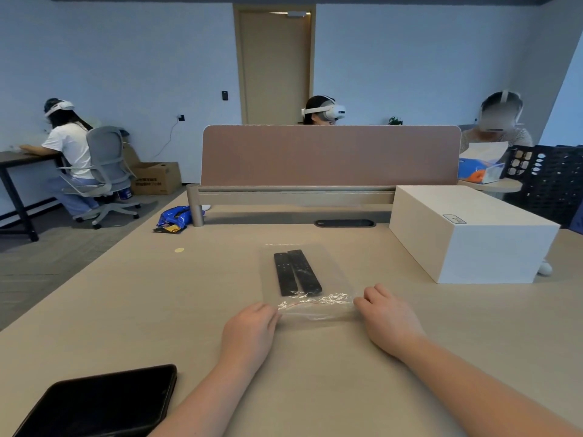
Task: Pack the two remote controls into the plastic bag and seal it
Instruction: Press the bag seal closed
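While my left hand (249,326) curls knuckles-up at the near left corner of the plastic bag (307,279), its fingertips are tucked under, so I cannot tell whether they pinch the film. My right hand (389,316) sits half-curled at the near right corner, touching the crinkled mouth edge (grip hidden too). Between my hands runs the wrinkled seal strip. Inside the bag lie the two remote controls (296,272), side by side and touching, flat on the table (157,294). Near my left forearm rests a black phone (104,402); a white box (473,238) stands off right.
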`<state>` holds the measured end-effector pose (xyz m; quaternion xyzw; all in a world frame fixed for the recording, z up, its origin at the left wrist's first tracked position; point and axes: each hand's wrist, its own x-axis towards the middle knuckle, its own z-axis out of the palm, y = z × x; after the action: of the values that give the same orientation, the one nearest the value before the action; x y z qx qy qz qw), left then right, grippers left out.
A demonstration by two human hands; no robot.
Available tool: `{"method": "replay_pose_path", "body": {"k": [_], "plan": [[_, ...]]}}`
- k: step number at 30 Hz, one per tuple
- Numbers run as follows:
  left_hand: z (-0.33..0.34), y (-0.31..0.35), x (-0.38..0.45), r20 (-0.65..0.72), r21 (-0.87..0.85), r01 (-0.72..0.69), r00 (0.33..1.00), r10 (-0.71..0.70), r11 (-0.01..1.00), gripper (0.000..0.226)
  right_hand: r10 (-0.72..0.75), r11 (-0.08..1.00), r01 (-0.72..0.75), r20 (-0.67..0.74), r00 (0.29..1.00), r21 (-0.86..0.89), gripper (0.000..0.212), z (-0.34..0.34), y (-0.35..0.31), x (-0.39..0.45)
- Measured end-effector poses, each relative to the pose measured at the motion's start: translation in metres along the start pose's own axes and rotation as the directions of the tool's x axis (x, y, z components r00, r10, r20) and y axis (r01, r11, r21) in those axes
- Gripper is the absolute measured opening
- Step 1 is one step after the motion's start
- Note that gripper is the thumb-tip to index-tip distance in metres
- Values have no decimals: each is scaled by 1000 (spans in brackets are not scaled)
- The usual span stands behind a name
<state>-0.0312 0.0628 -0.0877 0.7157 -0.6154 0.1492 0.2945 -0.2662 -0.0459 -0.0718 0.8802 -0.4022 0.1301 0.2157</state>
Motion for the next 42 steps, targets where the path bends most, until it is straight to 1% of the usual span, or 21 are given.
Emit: {"method": "replay_pose_path", "body": {"k": [2,4,6,8,11,13,16,17,20,25,28,30,35,38,42], "plan": [[-2,2,0,-24,-3,-9,1000,9,1000,29,24,1000,-24,-12,1000,-5,34,1,0,-1],[1,0,0,-40,-53,-30,999,27,998,27,12,1000,-11,-37,999,17,43,-4,-7,1],[4,-2,-1,-47,-101,-44,998,39,994,25,-52,996,57,-77,996,61,47,-9,-18,6],[5,-3,-1,-53,-108,-40,998,35,993,25,-116,985,128,-109,987,114,49,-13,-32,12],[4,-6,0,-66,-108,-17,998,10,994,29,-153,971,177,-146,977,164,54,-15,-56,25],[3,-6,0,-65,-118,-4,998,-3,993,29,-160,965,188,-159,974,182,44,-16,-69,34],[1,-5,-1,-76,-65,-2,997,-3,998,28,-184,960,215,-177,967,181,12,-17,-82,45],[0,-4,0,-86,-40,1,996,-4,999,27,-185,957,216,-167,968,195,10,-17,-84,47],[-3,-3,1,-111,-8,15,994,-16,1000,25,-183,956,212,-151,972,205,15,-15,-86,52],[1,-4,1,-78,-18,3,997,-5,1000,28,-200,954,223,-126,972,199,22,-14,-82,53],[-1,-5,2,-53,-1,0,999,0,1000,19,-196,955,219,-127,972,199,30,-11,-84,53],[-2,-5,2,-36,12,-9,999,9,1000,17,-205,951,226,-116,972,209,26,-10,-85,53],[-1,-5,2,-35,2,-21,999,21,1000,30,-224,946,245,-118,967,213,16,-14,-91,53],[0,-5,3,-31,-16,-37,999,37,999,31,-230,950,250,-125,965,186,20,-13,-95,55],[-2,-5,4,-24,-31,-21,1000,20,999,32,-249,952,268,-133,959,149,23,-14,-98,55]]}}
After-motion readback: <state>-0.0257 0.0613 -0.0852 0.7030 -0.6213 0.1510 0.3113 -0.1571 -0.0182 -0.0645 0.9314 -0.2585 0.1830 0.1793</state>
